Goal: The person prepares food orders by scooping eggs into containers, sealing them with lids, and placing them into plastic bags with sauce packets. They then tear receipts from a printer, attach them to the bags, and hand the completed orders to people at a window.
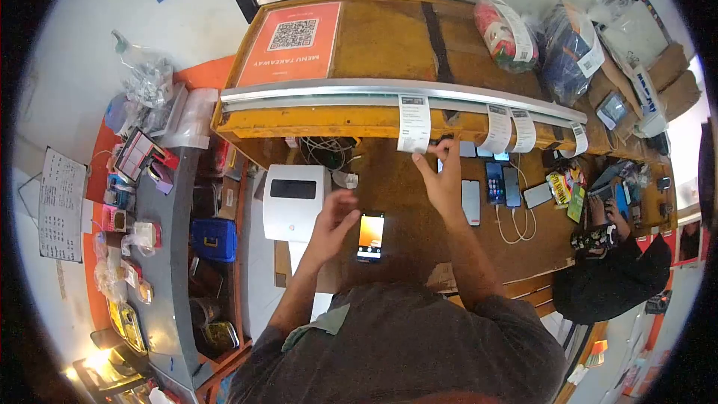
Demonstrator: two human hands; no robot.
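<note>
A printed paper receipt hangs from the metal order rail along the shelf edge. At its lower end is my right hand, thumb and forefinger closing on the paper's bottom edge. My left hand is raised over the desk, slightly blurred, its fingers loosely apart and holding nothing. Just right of that hand a phone with a lit orange-and-white screen lies on the desk. On the left stands a white box-shaped printer with a dark panel, and white paper hangs below it.
More receipts hang along the rail. Several phones and white charging cables lie to the right. Bagged parcels and a QR sign are on the upper shelf. Another person's dark sleeve reaches in at right.
</note>
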